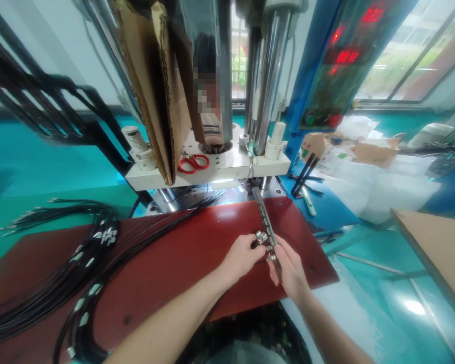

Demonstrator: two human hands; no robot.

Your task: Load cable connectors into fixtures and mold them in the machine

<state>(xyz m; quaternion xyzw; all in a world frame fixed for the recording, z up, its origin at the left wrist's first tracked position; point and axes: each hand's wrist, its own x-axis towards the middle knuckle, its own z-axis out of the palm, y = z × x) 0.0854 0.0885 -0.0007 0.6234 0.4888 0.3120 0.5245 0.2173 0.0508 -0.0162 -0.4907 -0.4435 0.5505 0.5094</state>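
Observation:
My right hand (291,267) is closed around the near end of a long, narrow metal bar (264,216) with notches along its side. The bar slants away from me, its far end close to the press. My left hand (241,257) pinches several small shiny metal connectors (260,237) with dark parts, right beside the bar. Its fingertips are close to the bar's near end; I cannot tell whether they touch it. Below both hands lies the reddish-brown board (197,253).
Bundles of black cables (94,247) with white tags lie on the left. Ahead stands a press with a white plate (231,164), bearing red-handled scissors (193,163) and cardboard (167,101). Pliers (307,177) and a cutter (308,201) lie right, below a control box (333,65) with red digits.

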